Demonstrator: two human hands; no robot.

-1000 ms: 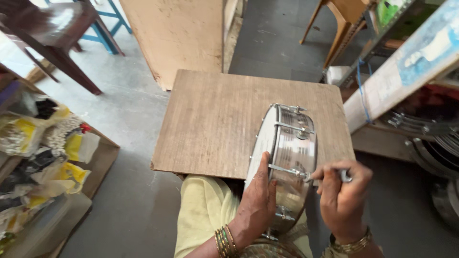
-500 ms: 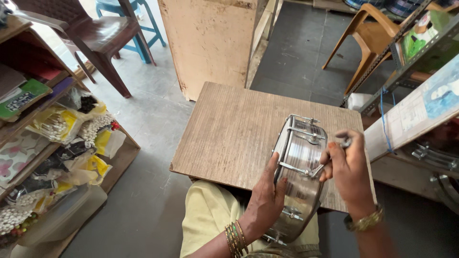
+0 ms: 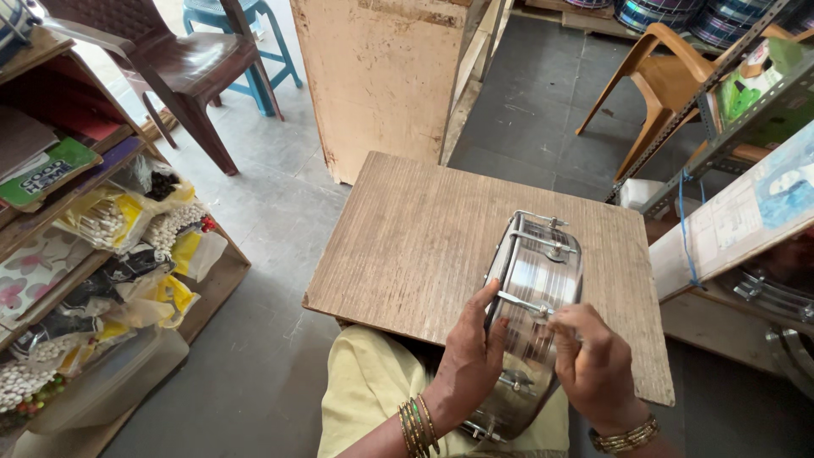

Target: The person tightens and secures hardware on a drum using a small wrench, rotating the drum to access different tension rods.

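Observation:
A shiny metal snare drum shell (image 3: 543, 271) with tension rods stands on its edge, resting on a square wooden board (image 3: 424, 237) over my lap. My left hand (image 3: 468, 356) grips the drum's left rim, thumb up along the hoop. My right hand (image 3: 593, 360) is closed on the drum's side at a tension rod lug; whether it holds a small tool is hidden by the fingers. Both wrists wear bangles.
Shelves with packets and bags (image 3: 102, 246) stand at the left. A dark plastic chair (image 3: 170, 59) and blue stool (image 3: 246, 34) are at the back left, a tall wooden panel (image 3: 381, 76) behind the board, an orange chair (image 3: 670, 76) and metal rack (image 3: 746, 127) at the right.
My right hand has slid down from the drum's upper right side to a lower lug. The view has shifted, and the drum sits tilted a little more toward me.

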